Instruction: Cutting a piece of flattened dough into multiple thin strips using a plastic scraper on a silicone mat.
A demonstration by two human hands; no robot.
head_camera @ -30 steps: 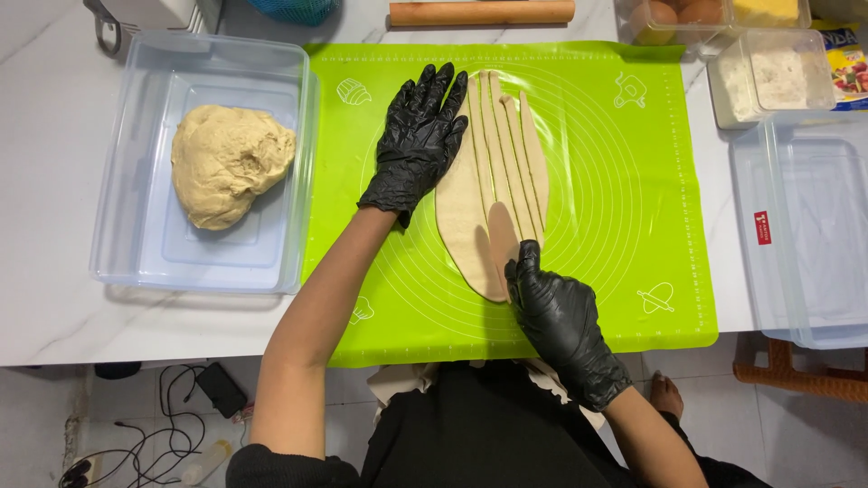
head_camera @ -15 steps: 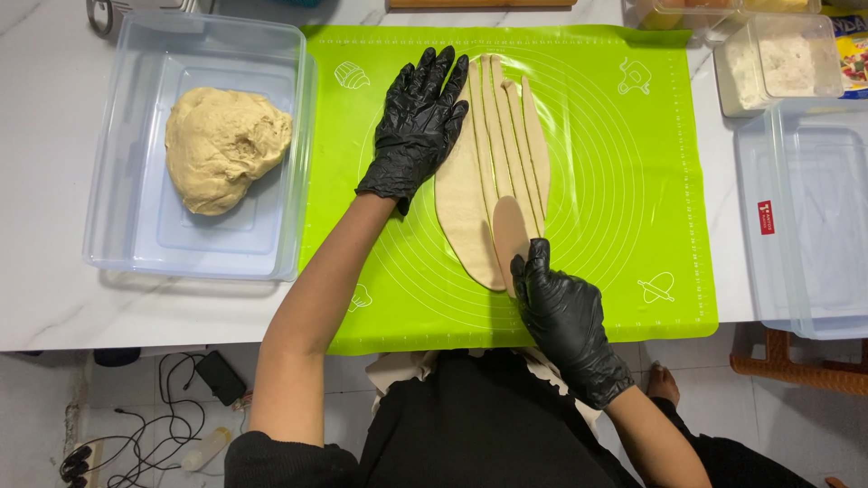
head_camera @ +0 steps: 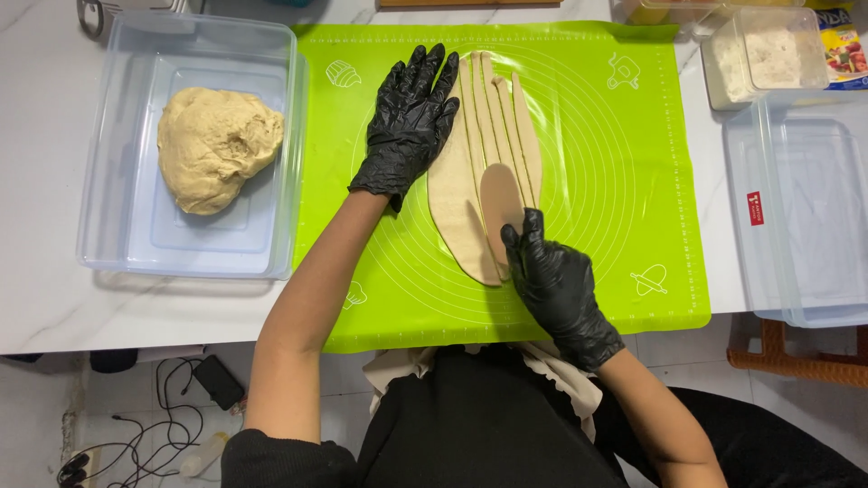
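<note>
fingers [head_camera: 533, 237] of the right hand [head_camera: 559, 287] pinch a beige scraper [head_camera: 502, 201] standing on the rolled dough sheet [head_camera: 457, 194] at the green mat's [head_camera: 615, 181] centre. left hand [head_camera: 411, 117], fingers spread flat, presses the sheet's 10 o'clock edge, gripping nothing. at 9 o'clock, a dough ball [head_camera: 217, 145] sits in a clear tub [head_camera: 117, 226].

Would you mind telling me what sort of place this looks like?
Probably a home or small kitchen set up for baking: a green silicone baking mat on a marble-look counter, rolled dough cut into strips, and a dough lump in a clear plastic tub.
</note>
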